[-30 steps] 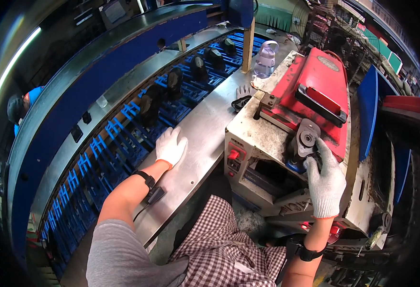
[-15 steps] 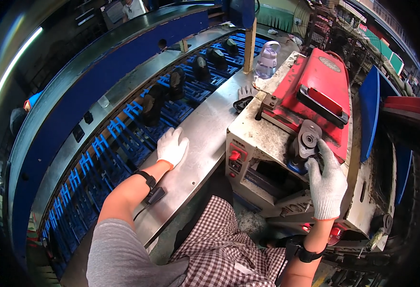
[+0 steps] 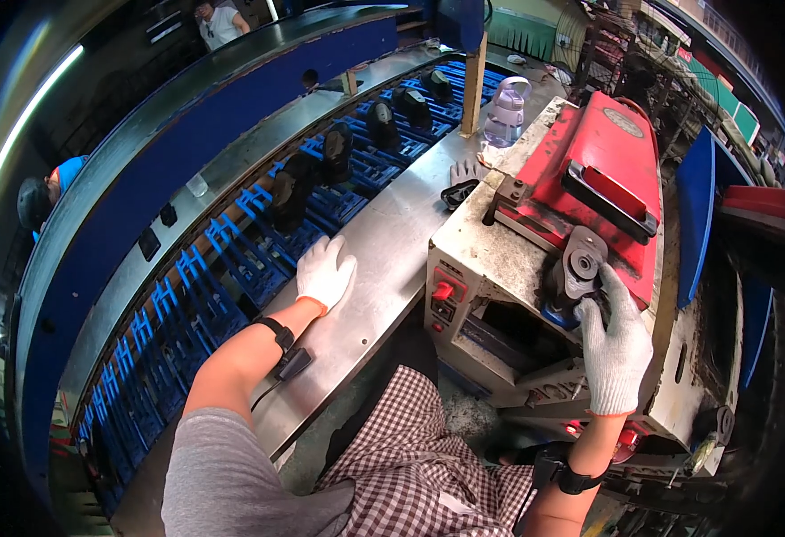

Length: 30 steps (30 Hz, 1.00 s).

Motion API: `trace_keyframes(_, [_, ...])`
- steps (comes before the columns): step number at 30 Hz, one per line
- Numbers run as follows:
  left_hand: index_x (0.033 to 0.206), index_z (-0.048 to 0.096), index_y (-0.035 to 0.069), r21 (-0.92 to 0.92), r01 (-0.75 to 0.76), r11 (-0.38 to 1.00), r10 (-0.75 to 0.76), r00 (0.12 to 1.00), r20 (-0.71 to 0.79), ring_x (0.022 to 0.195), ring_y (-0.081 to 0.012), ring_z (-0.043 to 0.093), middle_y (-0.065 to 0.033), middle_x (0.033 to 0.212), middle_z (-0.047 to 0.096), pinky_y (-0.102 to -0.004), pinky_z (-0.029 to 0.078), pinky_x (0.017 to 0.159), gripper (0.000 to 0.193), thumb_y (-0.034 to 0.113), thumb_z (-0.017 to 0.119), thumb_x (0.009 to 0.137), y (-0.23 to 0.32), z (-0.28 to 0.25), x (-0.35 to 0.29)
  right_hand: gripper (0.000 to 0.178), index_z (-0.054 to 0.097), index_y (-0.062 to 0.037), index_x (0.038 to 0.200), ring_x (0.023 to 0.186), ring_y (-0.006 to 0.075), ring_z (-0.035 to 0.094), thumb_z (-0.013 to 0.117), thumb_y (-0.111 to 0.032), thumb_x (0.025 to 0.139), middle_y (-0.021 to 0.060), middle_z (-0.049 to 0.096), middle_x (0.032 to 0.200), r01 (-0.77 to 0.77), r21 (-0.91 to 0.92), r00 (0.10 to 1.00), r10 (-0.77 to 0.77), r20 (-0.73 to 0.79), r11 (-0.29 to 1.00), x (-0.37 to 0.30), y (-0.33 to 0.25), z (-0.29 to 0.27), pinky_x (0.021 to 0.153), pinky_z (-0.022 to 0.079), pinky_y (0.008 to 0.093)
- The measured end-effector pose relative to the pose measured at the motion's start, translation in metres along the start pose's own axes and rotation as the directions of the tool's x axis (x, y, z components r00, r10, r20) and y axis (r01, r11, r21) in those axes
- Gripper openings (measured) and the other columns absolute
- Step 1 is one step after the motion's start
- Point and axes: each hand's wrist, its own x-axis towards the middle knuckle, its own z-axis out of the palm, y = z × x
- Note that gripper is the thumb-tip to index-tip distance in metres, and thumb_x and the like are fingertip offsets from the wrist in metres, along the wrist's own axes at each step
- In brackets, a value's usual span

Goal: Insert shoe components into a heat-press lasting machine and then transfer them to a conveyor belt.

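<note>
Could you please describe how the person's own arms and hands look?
The left hand and right hand wear white gloves with orange-edged cuffs. A black wrist strap circles the left wrist, with a small black box and thin dark cable beside it. A wider black band circles the right forearm. The left upper arm has a plain grey sleeve.

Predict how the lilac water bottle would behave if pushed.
The lilac water bottle would probably tip if pushed high: it stands upright, taller than wide. Its rounded sides suggest it may roll once down; its translucent body looks like stiff plastic.
</note>
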Motion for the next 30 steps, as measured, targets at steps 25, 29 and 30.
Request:
trace_keyframes(25, [0.136, 0.065, 0.009, 0.028, -0.032, 0.999, 0.033, 0.998, -0.055, 0.121, -0.0393, 0.062, -0.0197, 0.13, 0.064, -0.0505, 0.048, 0.105, 0.05, 0.037, 0.064, 0.096, 0.0, -0.002, 0.0, 0.051, 0.067, -0.0124, 0.143, 0.108, 0.0321, 0.076, 0.077, -0.017, 0.093, 0.0168, 0.076, 0.121, 0.057, -0.05, 0.998, -0.057, -0.01, 0.997, 0.0, -0.001, -0.001, 0.094, 0.058, 0.0407])
trace_keyframes(29, [0.136, 0.065, 0.009, 0.029, -0.015, 0.999, 0.016, 0.999, -0.033, 0.12, -0.0393, 0.062, -0.0194, 0.13, 0.065, -0.0506, 0.049, 0.104, 0.049, 0.037, 0.064, 0.095, 0.001, -0.005, 0.001, 0.051, 0.067, -0.0124, 0.143, 0.108, 0.0321, 0.076, 0.078, -0.017, 0.093, 0.017, 0.076, 0.121, 0.041, -0.031, 0.999, -0.042, -0.004, 0.999, 0.0, 0.0, 0.0, 0.094, 0.058, 0.0406])
trace_keyframes(30, [0.136, 0.065, 0.009, 0.028, -0.016, 0.999, 0.017, 0.999, -0.033, 0.12, -0.0393, 0.062, -0.0194, 0.13, 0.065, -0.0506, 0.049, 0.104, 0.049, 0.037, 0.064, 0.095, 0.001, -0.004, 0.001, 0.051, 0.067, -0.0124, 0.143, 0.108, 0.0321, 0.076, 0.078, -0.017, 0.093, 0.0172, 0.076, 0.122, 0.033, -0.03, 0.999, -0.033, 0.002, 0.999, 0.0, 0.0, 0.0, 0.094, 0.058, 0.0406])
